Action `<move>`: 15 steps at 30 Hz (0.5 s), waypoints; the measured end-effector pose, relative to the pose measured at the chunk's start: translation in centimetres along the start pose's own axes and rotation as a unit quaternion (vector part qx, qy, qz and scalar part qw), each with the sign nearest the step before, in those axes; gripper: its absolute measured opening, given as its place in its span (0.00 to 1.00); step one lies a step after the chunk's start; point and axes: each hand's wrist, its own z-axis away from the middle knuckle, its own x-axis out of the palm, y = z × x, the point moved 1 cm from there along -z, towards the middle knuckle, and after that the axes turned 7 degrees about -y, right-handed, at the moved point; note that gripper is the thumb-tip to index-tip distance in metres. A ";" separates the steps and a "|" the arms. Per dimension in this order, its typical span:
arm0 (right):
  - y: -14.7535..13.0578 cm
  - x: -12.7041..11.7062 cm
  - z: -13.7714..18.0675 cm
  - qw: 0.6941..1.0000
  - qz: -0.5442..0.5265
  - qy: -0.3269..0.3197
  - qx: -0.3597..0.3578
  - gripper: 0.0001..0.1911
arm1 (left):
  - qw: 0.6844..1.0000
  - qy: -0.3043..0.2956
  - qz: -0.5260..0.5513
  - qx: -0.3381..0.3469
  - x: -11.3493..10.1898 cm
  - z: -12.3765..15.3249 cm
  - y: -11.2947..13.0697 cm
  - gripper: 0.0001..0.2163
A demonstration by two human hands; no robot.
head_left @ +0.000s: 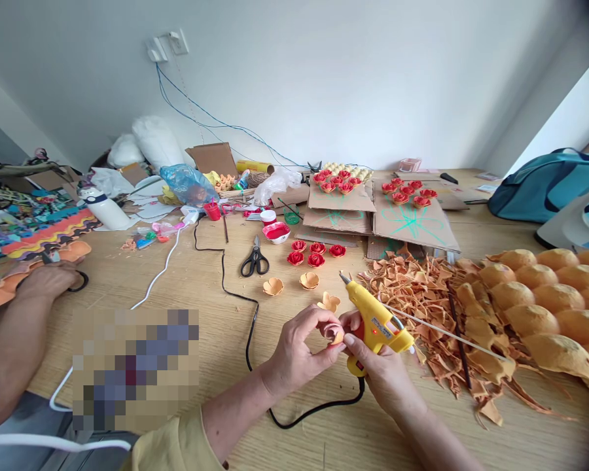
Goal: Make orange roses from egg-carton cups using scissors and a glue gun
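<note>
The left hand (297, 350) pinches a small curled piece (332, 332) above the near part of the table (206, 294). The right hand (375, 369) holds the yellow glue gun (373, 318), just right of it. Best to pinch softly and keep 10 fingers off the tip (344, 278). The piece looks pinkish, with some orange, rolled like a bud.

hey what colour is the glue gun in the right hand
The glue gun is mostly yellow; the head view shows it.
</note>
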 end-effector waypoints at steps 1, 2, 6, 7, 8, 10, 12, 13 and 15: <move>0.0 0.0 0.0 1.000 0.000 0.000 -0.001 0.09 | 1.000 -0.001 0.000 0.001 0.0 0.0 0.0 0.05; 0.0 0.0 0.0 1.000 -0.001 -0.001 -0.001 0.09 | 1.000 -0.002 -0.001 0.003 0.0 0.0 0.0 0.05; 0.1 0.0 -0.1 1.000 -0.004 -0.014 -0.005 0.08 | 1.000 -0.001 -0.004 0.006 0.0 0.0 0.0 0.06; 0.1 0.0 -0.1 1.000 -0.007 -0.016 -0.007 0.08 | 1.000 -0.001 -0.005 0.007 0.0 0.0 0.0 0.06; 0.1 0.0 -0.1 1.000 -0.008 -0.016 -0.009 0.08 | 1.000 -0.001 -0.005 0.008 0.0 0.0 0.0 0.06; 0.2 0.0 -0.1 1.000 -0.009 -0.014 -0.012 0.08 | 1.000 0.000 -0.006 0.012 0.0 0.0 0.0 0.06; 0.3 0.0 -0.1 1.000 -0.005 -0.013 -0.011 0.08 | 1.000 0.003 -0.010 0.016 0.0 0.1 -0.1 0.06; 0.4 0.0 -0.1 1.000 -0.004 -0.013 -0.009 0.08 | 1.000 0.005 -0.012 0.018 0.0 0.1 -0.1 0.06; 0.5 -0.1 -0.1 1.000 -0.006 -0.011 -0.005 0.08 | 1.000 0.005 -0.018 0.019 0.0 0.1 -0.3 0.06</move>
